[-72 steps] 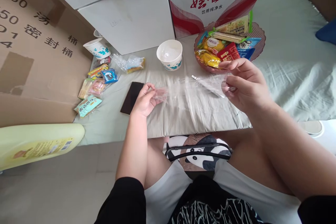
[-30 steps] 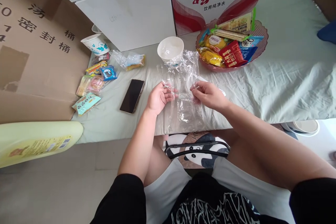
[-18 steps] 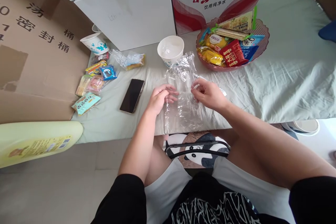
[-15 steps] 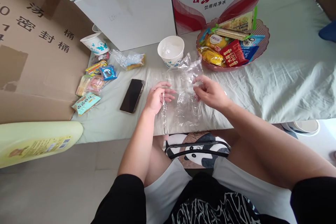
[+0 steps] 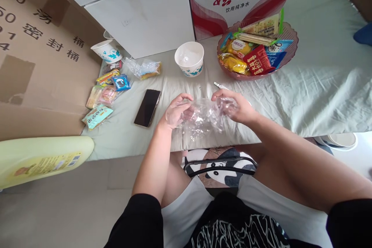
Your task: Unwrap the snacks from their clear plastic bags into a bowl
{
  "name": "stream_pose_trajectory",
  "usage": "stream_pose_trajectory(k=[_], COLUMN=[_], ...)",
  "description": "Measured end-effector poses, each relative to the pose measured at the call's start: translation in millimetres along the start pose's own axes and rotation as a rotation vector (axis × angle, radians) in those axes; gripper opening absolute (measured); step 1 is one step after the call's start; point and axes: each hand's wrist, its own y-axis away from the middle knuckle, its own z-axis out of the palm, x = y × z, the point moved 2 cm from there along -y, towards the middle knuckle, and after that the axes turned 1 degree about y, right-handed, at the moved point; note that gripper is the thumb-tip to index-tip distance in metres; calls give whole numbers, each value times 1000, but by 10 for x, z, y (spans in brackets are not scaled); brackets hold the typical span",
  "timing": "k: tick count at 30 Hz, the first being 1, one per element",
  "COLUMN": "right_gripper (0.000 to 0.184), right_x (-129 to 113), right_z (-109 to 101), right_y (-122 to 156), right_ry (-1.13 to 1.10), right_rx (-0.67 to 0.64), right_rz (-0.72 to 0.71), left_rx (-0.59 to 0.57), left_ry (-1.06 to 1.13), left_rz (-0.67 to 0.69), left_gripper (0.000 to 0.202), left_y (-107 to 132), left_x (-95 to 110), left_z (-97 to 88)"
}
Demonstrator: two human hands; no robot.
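A clear plastic bag [image 5: 200,114], crumpled and shiny, is stretched between my two hands low over the cloth near the bed-like surface's front edge. My left hand [image 5: 177,112] is closed on the bag's left side, with film lying over the fingers. Film also covers part of my right hand [image 5: 235,106], whose fingers grip the other side. Just beyond the right fingers lies a small white stick-like item [image 5: 219,85]. A white paper bowl with blue leaf print [image 5: 189,60] stands upright behind the bag. Left of my left hand rests a dark-screened phone [image 5: 147,107].
At the back right, a pink scalloped bowl [image 5: 292,42] holds several packaged snacks. Snack packets [image 5: 97,116] lie at left beside a cardboard box [image 5: 43,66]. White boxes [image 5: 145,19] line the back. A pale yellow jug [image 5: 46,159] is at lower left.
The bag, earlier spread flat with its far end up near the paper bowl, is now gathered toward me. Both hands have taken hold of its sides, the right drawing slightly nearer.
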Motion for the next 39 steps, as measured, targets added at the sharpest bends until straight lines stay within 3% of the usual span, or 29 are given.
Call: stream_pose_trajectory(k=[6, 9, 15, 20, 24, 28, 31, 34, 39], right_gripper=[26, 30, 70, 43, 66, 54, 39, 37, 39], right_x=[-36, -16, -4, 34, 23, -34, -63, -46, 24], right_z=[-119, -124, -99, -81, -83, -108, -55, 25, 9], right_y=[19, 17, -1, -7, 34, 58, 54, 44, 13], right_ry=[-33, -48, -208, -191, -347, -502, -498, -534, -608], right_rx=[150, 118, 84, 89, 115, 171, 83, -9, 187], right_rz=[25, 44, 153, 190, 250, 281, 271, 322, 370], left_rx=[77, 138, 183, 125, 109, 122, 146, 174, 203], left_ry=[99, 101, -5, 56, 98, 197, 233, 219, 147], left_rz=[65, 71, 172, 150, 125, 133, 137, 133, 95], left_gripper=[20, 25, 38, 43, 47, 53, 64, 73, 78], left_y=[0, -36, -81, -50, -10, -2, -23, -51, -94], left_x=[104, 85, 59, 76, 101, 113, 107, 95, 55], left_z=[-80, -69, -50, -64, -62, -48, -45, -41, -19])
